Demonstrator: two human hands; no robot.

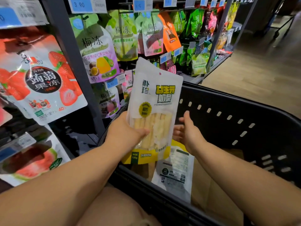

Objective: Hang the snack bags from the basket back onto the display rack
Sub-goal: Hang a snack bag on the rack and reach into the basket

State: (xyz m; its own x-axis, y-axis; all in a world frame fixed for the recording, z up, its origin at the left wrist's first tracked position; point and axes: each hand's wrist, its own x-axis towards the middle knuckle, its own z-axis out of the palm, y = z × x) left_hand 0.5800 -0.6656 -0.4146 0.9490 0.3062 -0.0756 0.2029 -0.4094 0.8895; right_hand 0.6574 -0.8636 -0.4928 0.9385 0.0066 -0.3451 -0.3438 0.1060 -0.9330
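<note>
One snack bag (156, 98) is held upright above the basket (228, 103), front face to the camera, close in front of the display rack (68, 46). Left hand (123, 132) grips its lower half, thumb across the front, fingers hidden behind. Right hand (189, 132) is spread and relaxed just beside the bag's right edge; contact cannot be confirmed. Second bag (175, 170) lies back side up in the basket.

Assessment: bag lifted, not yet hung.

Recommendation: bring the right hand to the top edge, pinch beside the hang hole (160, 73) to keep the film flat, line the hole up with a free peg, and slide it fully on.

Risk: held this low, the top may fold and miss the peg.
</note>
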